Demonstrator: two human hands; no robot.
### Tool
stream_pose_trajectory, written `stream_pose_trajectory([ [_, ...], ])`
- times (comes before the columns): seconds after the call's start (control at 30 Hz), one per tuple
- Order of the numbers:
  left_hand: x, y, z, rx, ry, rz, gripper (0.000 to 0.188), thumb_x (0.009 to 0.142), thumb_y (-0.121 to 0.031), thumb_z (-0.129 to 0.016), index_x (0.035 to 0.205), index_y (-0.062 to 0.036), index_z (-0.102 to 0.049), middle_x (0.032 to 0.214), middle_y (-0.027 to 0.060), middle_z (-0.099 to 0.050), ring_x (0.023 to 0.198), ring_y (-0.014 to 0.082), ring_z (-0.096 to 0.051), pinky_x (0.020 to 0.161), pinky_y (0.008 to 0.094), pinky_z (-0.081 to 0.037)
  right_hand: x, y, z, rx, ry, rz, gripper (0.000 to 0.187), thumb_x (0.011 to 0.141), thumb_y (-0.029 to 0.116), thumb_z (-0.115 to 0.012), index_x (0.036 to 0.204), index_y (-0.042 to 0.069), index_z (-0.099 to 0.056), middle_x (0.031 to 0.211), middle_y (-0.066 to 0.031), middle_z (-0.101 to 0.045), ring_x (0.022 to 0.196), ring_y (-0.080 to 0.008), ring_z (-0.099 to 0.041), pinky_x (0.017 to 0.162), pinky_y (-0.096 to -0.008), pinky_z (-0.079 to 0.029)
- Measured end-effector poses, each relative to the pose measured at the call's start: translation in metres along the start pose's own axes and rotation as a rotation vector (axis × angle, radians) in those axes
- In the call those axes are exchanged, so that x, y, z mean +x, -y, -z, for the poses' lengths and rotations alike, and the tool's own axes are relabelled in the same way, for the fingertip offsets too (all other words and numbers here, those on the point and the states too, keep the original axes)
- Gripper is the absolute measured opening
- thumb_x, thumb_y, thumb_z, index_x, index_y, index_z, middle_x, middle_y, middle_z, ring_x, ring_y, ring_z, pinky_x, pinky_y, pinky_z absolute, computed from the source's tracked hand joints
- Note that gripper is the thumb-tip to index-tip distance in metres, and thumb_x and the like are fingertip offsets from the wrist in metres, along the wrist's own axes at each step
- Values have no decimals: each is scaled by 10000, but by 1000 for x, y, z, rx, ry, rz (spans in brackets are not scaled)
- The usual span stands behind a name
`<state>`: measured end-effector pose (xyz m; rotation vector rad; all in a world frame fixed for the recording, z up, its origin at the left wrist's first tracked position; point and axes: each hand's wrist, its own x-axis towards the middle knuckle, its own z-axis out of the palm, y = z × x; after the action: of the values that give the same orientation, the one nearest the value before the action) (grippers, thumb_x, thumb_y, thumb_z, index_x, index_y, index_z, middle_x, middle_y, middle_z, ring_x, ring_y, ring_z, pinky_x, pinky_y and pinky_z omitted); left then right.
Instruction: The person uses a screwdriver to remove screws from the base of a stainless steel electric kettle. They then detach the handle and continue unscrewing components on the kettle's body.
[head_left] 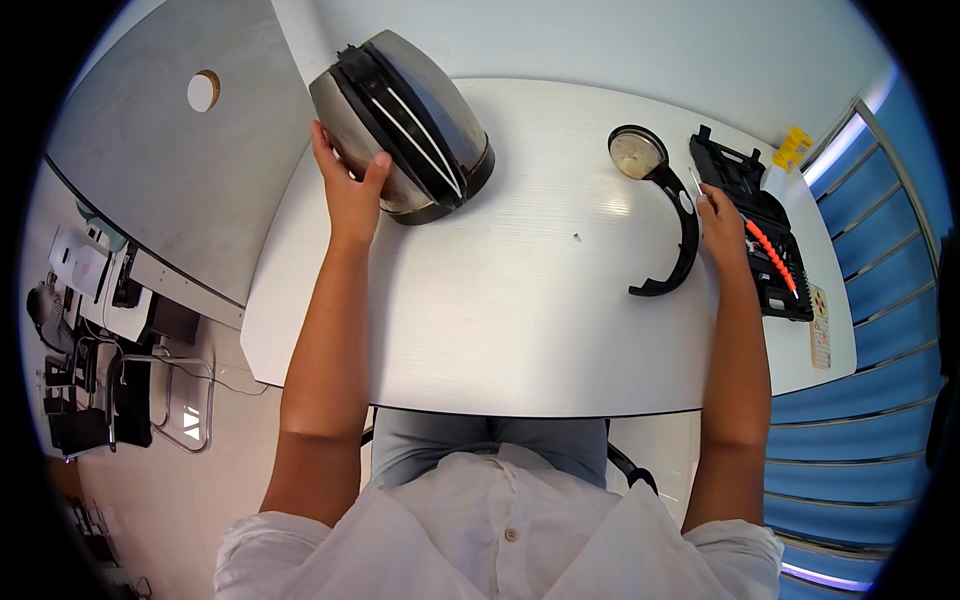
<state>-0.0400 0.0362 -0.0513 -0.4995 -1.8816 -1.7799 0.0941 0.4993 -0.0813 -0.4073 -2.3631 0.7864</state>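
A brushed-metal electric kettle body (435,85) with a black strip down its side stands tilted at the far left of the table. My left hand (350,190) grips its near left side, thumb and fingers spread around the metal. To the right lies the kettle's detached black curved handle (688,240), joined to a round metal lid (636,152). Just right of that handle, my right hand (722,225) is closed on a screwdriver (695,182); its thin shaft points away from me and its grip is hidden in my palm.
An open black tool case (785,290) lies at the right, with an orange flexible shaft (770,255) across it. Nearby are a yellow packet (792,150) and a pale remote-like strip (820,330). A tiny dark piece (577,237) rests mid-table. A grey partition (190,180) borders the left.
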Motion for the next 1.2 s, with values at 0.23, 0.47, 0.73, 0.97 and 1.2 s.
stream_pose_trajectory([
  [0.23, 5, -4, 4, -73, -85, 108, 899, 904, -430, -590, 1510, -79, -27, 1541, 198, -145, 1402, 332, -221, 1137, 426, -203, 1, 3, 0, 55, 23, -73, 329, 920, 215, -541, 1175, 16, -603, 932, -140, -647, 844, -219, -609, 805, -316, -464],
  [0.47, 18, 12, 16, -223, -173, 236, 867, 902, -442, -592, 1487, -1, -127, 1514, 206, -223, 1388, 299, -262, 1121, 366, -234, -2, 28, 4, 12, -97, -58, 303, 912, 214, -565, 1115, -4, -624, 955, -134, -652, 856, -211, -617, 804, -309, -468],
  [0.73, 17, 8, 13, -178, -214, 240, 851, 898, -449, -588, 1475, 10, -164, 1505, 204, -242, 1384, 289, -268, 1117, 353, -237, -35, 114, -20, 122, -213, 357, 149, 866, 75, -569, 978, 7, -641, 857, -82, -607, 735, -164, -571, 677, -268, -453],
  [0.97, 21, 19, 22, -234, -236, 316, 895, 887, -548, -555, 1502, -102, -84, 1514, 166, -222, 1382, 308, -260, 1056, 498, -287, -43, 215, -78, 549, 241, 322, 211, 923, 129, -551, 1079, 11, -629, 779, -36, -619, 691, -90, -531, 609, -234, -419],
  [1.2, 21, 19, 23, -359, -390, 385, 837, 896, -462, -600, 1468, -13, -187, 1481, 188, -280, 1355, 277, -317, 1104, 354, -272, -26, 316, -131, 805, 487, 235, 295, 965, 184, -489, 1204, 36, -581, 1160, -34, -639, 876, -63, -543, 779, -233, -456],
])
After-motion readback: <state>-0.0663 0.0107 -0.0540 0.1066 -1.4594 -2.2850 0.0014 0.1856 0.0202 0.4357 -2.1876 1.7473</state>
